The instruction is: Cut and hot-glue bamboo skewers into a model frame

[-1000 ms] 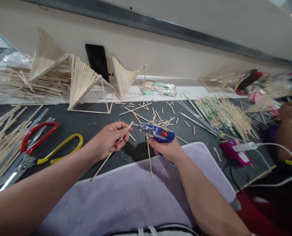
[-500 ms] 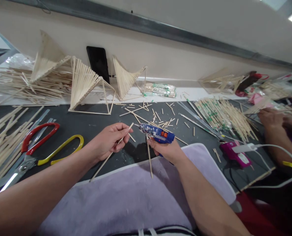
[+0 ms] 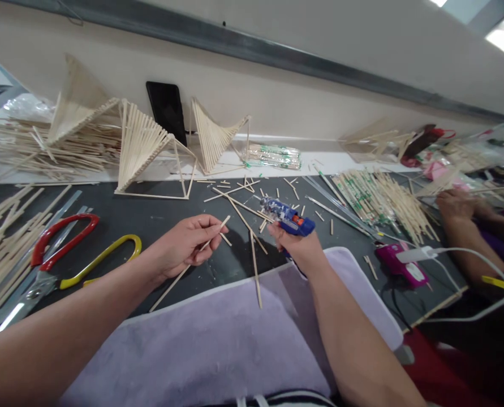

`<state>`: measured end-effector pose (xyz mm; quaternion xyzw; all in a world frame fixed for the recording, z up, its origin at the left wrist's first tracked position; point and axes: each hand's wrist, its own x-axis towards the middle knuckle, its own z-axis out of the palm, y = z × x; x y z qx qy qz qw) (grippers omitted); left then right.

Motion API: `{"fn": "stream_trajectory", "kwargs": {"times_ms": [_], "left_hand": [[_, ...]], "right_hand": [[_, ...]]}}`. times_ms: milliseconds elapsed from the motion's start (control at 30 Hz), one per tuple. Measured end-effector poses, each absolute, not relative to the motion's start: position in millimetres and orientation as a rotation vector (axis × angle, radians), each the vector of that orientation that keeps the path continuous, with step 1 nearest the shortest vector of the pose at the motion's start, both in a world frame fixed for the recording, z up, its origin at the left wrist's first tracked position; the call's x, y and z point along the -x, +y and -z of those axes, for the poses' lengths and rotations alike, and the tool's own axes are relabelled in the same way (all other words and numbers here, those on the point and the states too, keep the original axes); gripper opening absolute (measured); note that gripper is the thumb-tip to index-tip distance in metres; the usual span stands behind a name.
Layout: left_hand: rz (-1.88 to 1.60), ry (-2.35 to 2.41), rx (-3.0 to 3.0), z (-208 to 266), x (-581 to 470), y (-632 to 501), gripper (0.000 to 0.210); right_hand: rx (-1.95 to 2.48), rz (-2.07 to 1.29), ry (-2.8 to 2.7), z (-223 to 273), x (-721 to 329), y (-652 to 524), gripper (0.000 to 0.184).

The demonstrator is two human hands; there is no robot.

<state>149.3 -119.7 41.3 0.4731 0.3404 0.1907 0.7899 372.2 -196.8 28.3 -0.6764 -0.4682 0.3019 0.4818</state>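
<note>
Between the thumb and fingers of my left hand (image 3: 194,242) is a thin wooden stick (image 3: 171,287), its upper tip poking out past my fingertips. My right hand (image 3: 296,243) grips a blue glue gun (image 3: 286,216) with an orange part, its nozzle pointing left and away from the stick. Below the nozzle, another wooden stick (image 3: 255,271) lies across the dark table onto a lilac cloth (image 3: 218,339). Scissors with one red and one yellow handle (image 3: 43,280) lie left of my left forearm.
Stick frames with slatted curved surfaces (image 3: 145,147) stand at the back, near a black phone (image 3: 167,112). Cut stick pieces (image 3: 294,189) litter the middle. Packaged sticks (image 3: 357,195) and a magenta glue gun (image 3: 400,263) lie to the right, near a co-worker's hands (image 3: 457,206).
The glue gun in my right hand has moved right, away from the stick tip by my left fingers. My left hand keeps its hold on the stick.
</note>
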Motion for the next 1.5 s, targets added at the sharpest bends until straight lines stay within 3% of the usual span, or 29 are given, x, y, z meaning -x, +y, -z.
{"fn": "stream_trajectory", "kwargs": {"times_ms": [167, 333, 633, 933, 1000, 1133, 1300, 1500], "left_hand": [[-0.385, 0.726, -1.035, -35, -149, -117, 0.016], [-0.353, 0.709, -1.02, -32, -147, -113, 0.016], [-0.253, 0.69, -1.017, -37, -153, -122, 0.018], [-0.152, 0.651, -1.043, -39, -158, -136, 0.019], [-0.16, 0.654, -1.053, -39, -157, -134, 0.019], [-0.182, 0.664, -1.055, -38, -155, -131, 0.019], [-0.184, 0.683, -1.059, -37, -155, -128, 0.02], [-0.189, 0.715, -1.057, -42, -160, -119, 0.02]], "right_hand": [[2.074, -0.231, -1.393, -24, -407, -189, 0.039], [2.33, -0.027, -1.585, -20, -424, -186, 0.044], [2.367, 0.01, -1.646, -14, -416, -182, 0.04], [2.337, -0.247, -1.768, -20, -419, -191, 0.058], [2.245, -0.219, -1.82, -30, -422, -199, 0.052], [2.063, -0.239, -2.116, -49, -422, -216, 0.02], [2.131, -0.327, -2.324, -50, -404, -222, 0.024], [2.065, -0.252, -2.311, -49, -393, -220, 0.014]]}}
